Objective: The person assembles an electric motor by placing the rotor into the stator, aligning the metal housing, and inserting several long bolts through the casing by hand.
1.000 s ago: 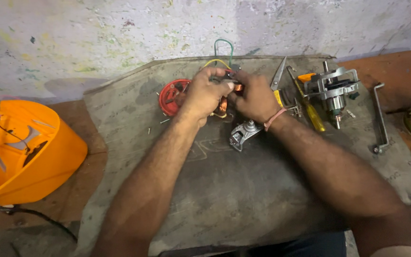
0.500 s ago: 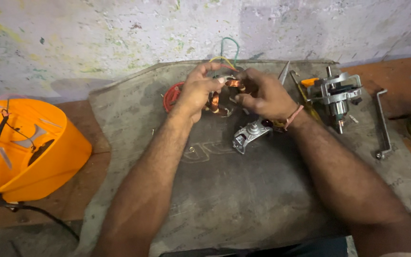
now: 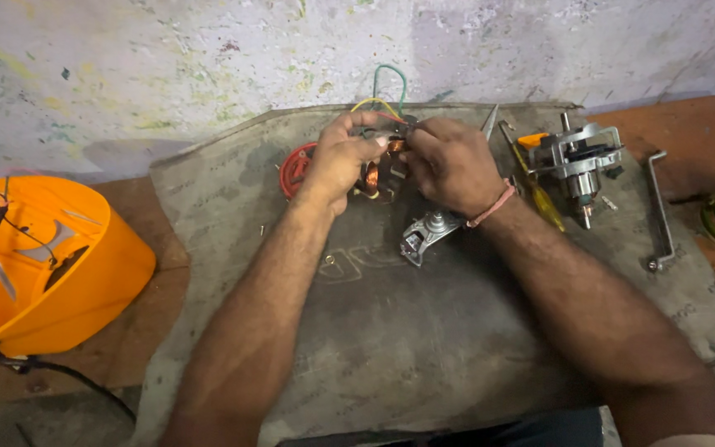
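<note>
While the left hand (image 3: 343, 161) wraps its fingers around a copper coil (image 3: 371, 175), the right hand (image 3: 450, 164) pinches the coil's wires (image 3: 380, 105) beside it. Both hold it just above the grey mat (image 3: 424, 331), near a red part (image 3: 295, 168) and a metal bracket (image 3: 425, 236).

Both forearms rise from the bottom edge of the frame and converge just above its centre. The left hand (image 3: 343, 161) sits slightly left of centre, wrist bent, fingers curled tight and thumb pressed inward in a closed grip, knuckles toward the camera. The right hand (image 3: 450, 165) meets it from the right, back of the hand up, fingers bent and pinching at the point where the two hands touch. The right forearm runs diagonally to the lower right corner.
</note>
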